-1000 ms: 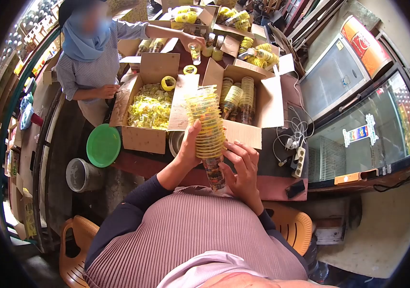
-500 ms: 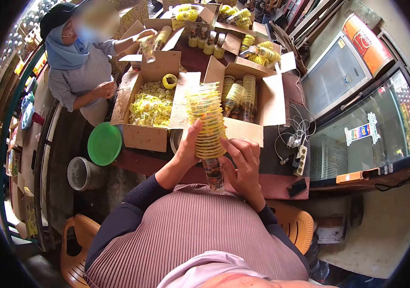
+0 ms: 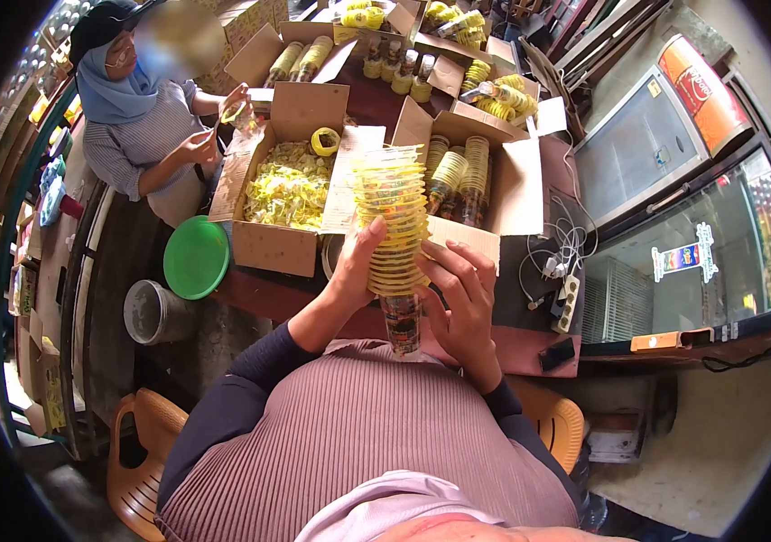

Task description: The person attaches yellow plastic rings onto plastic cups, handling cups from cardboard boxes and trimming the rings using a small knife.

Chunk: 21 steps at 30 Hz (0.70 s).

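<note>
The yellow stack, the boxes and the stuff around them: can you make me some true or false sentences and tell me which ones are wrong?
1. The left hand grips a yellow-ringed stack. True.
2. A white power strip lies on the table. True.
3. The yellow-ringed stack is lying on the table. False: it is held up, off the table.
4. The round green thing is outside the box of yellow scraps. True.
5. The box on the right is closed. False: its flaps are open and more stacks show inside.
</note>
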{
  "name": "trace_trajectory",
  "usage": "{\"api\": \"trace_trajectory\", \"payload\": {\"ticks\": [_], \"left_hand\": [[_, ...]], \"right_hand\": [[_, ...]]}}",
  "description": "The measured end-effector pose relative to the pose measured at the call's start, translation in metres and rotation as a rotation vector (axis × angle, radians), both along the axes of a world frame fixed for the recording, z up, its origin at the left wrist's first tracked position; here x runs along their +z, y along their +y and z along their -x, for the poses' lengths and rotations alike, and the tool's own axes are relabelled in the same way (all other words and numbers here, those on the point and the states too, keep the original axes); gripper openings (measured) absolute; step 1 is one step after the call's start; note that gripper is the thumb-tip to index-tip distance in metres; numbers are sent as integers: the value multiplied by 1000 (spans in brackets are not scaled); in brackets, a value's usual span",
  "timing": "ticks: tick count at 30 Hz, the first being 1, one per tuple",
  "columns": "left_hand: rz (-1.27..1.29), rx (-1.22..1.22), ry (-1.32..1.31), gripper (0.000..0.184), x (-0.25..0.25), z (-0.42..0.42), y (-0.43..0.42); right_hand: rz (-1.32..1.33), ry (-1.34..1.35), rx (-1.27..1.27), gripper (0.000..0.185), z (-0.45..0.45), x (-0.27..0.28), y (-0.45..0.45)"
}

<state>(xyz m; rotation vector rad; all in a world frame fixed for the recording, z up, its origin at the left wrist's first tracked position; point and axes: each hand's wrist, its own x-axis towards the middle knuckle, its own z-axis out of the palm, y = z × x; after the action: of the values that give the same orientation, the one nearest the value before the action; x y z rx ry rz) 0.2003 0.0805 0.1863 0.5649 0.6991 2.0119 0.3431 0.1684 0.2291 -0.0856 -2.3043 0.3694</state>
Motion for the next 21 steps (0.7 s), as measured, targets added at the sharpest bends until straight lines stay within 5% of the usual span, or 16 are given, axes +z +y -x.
{"api": "trace_trajectory", "payload": {"ticks": [21], "left_hand": [[31,79,24,65,-5,4,-9]], "right_hand": [[-28,-3,11,36,13,16,1]]}}
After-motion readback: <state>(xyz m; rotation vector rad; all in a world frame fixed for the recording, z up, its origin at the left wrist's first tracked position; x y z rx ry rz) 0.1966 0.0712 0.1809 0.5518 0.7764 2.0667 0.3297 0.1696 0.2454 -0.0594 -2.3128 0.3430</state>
